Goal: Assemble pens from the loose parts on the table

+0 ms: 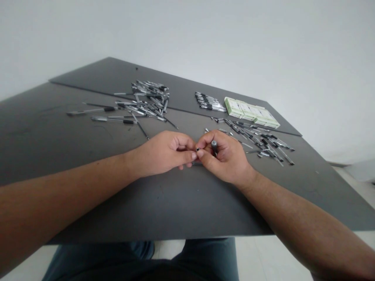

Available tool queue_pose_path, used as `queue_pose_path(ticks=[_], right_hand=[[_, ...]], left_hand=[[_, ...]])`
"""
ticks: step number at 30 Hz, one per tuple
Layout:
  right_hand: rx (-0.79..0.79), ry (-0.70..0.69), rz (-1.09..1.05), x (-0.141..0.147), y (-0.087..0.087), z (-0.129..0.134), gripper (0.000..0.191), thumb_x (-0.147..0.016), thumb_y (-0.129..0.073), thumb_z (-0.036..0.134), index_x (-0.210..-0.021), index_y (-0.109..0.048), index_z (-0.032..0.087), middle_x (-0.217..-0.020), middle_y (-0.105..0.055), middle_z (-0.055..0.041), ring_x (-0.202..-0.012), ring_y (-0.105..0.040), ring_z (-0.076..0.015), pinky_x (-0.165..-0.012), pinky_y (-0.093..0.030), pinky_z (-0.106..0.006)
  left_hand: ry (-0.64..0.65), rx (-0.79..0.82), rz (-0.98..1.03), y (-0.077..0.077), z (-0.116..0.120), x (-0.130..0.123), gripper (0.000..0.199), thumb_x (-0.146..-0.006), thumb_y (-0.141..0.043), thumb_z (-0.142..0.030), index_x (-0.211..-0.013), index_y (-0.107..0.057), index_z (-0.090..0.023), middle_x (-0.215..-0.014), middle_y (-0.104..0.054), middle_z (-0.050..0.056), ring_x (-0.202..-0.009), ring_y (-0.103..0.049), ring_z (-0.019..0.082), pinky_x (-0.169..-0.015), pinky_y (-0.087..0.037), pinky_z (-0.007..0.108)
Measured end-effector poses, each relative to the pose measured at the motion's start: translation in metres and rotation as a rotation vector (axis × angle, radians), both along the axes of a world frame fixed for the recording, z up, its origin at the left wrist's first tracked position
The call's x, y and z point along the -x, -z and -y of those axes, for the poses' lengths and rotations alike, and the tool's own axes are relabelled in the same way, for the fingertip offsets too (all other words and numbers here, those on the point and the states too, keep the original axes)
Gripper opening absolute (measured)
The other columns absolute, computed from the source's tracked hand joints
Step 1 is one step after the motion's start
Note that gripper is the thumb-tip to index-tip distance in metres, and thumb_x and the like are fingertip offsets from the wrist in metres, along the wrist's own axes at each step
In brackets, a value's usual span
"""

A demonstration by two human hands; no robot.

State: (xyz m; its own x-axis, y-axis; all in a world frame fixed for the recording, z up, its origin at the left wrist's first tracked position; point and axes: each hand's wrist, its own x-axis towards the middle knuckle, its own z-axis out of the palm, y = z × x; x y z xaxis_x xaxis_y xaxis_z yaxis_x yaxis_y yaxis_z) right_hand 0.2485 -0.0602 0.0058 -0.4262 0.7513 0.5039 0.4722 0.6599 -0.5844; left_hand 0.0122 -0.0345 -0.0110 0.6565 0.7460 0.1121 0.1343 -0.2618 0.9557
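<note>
**A:** What's the right hand (pixel 223 157) doing?

**B:** It's curled nearly shut, with the thumb and fingers pinching a pen (pixel 214 146) whose grey end pokes up between them.

**A:** And the left hand (pixel 162 153)?

**B:** Also curled in, its fingertips up against the right hand's. A small black piece (pixel 198 149) sits right where they meet, but I can't tell which hand has hold of it.

**A:** Where's all this, going by the pale green boxes (pixel 249 112)?

**B:** In front of them and to the left, just above the dark table (pixel 187 207).

**A:** And the other pens?

**B:** A neat row (pixel 209 102) lies just left of the boxes, a loose pile (pixel 254 140) just in front, and a second pile (pixel 148 102) well to the left.
</note>
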Motion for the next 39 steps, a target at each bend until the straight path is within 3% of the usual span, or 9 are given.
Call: queue_pose_path(ticks=[8, 14, 19, 28, 39], right_hand=[[-0.133, -0.007, 0.022, -0.004, 0.005, -0.002, 0.006, -0.097, -0.074, 0.021, -0.098, -0.072, 0.027, -0.079, -0.072, 0.0045, -0.065, -0.062, -0.0148, -0.068, -0.050, -0.031], [-0.131, -0.032, 0.109, -0.008, 0.007, -0.003, 0.009, -0.098, -0.071, 0.021, -0.105, -0.073, 0.026, -0.092, -0.080, 0.0003, -0.076, -0.070, -0.0177, -0.075, -0.055, -0.032], [-0.037, -0.089, 0.126, -0.023, 0.009, -0.007, 0.026, -0.099, -0.074, 0.026, -0.125, -0.069, 0.025, -0.111, -0.083, -0.0054, -0.090, -0.078, -0.0217, -0.076, -0.060, -0.034], [-0.152, 0.039, 0.294, -0.040, 0.001, -0.024, 0.014, -0.107, -0.060, 0.024, -0.114, -0.073, 0.024, -0.105, -0.084, -0.0081, -0.093, -0.076, -0.0262, -0.085, -0.056, -0.039], [-0.246, 0.035, 0.371, -0.038, 0.001, -0.018, 0.019, -0.106, -0.066, 0.022, -0.116, -0.082, 0.022, -0.104, -0.086, -0.0082, -0.088, -0.074, -0.0263, -0.084, -0.055, -0.039]], left_hand=[[-0.045, 0.107, 0.087, -0.001, 0.002, -0.002, 0.027, -0.097, -0.088, -0.041, -0.087, -0.077, -0.019, -0.078, -0.079, 0.002, -0.065, -0.071, 0.014, -0.063, -0.061, 0.024], [-0.071, -0.090, -0.045, 0.001, -0.005, 0.005, 0.026, -0.101, -0.080, -0.042, -0.085, -0.077, -0.021, -0.075, -0.078, 0.001, -0.064, -0.071, 0.015, -0.062, -0.058, 0.025], [-0.173, -0.257, -0.114, 0.005, -0.012, 0.013, 0.028, -0.103, -0.076, -0.047, -0.090, -0.082, -0.022, -0.075, -0.080, 0.001, -0.063, -0.071, 0.016, -0.062, -0.054, 0.027], [-0.282, -0.368, -0.185, 0.012, -0.021, 0.020, 0.030, -0.102, -0.074, -0.051, -0.096, -0.084, -0.023, -0.082, -0.084, 0.003, -0.074, -0.075, 0.020, -0.068, -0.054, 0.031], [-0.330, -0.487, -0.298, 0.001, -0.017, 0.020, 0.028, -0.100, -0.071, -0.048, -0.095, -0.083, -0.024, -0.080, -0.081, -0.001, -0.075, -0.073, 0.019, -0.074, -0.051, 0.032]])
